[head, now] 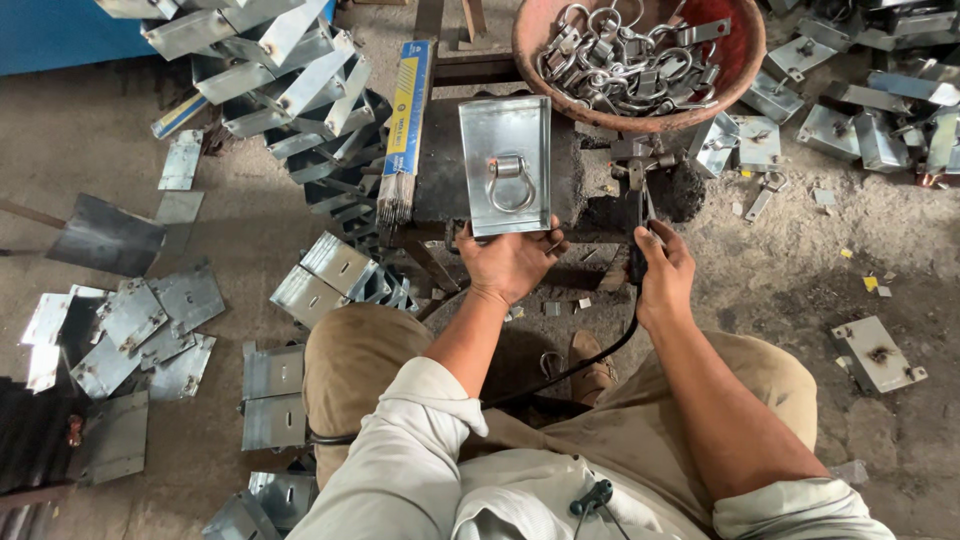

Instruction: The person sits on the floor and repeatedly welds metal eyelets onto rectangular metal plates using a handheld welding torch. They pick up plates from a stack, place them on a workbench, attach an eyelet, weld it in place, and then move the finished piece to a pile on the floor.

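Pale sleeves and tan trousers nearest the lens, knees spread around a dark work block. Beyond them, left hand clasped on the near short edge of a shiny rectangular metal plate, thumb side up, fingers curled under. Plate flat on the block, long axis running near to far, directly beyond the left hand and just left of the right. Riveted in its middle, a D-shaped ring shackle, lying flat. Right hand clenched around the black handle of a welding electrode holder, cable trailing back between the legs; tip pointing far, toward small metal pieces at the block's right edge, near the plate's right side but apart from it. Left hand the nearer one to the plate, touching it; right hand beside it, not touching.

Farther off, a reddish bowl heaped with loose shackles. Far left, a stack of folded metal brackets and a bundle of welding rods. Flat plates scattered on the dusty floor.
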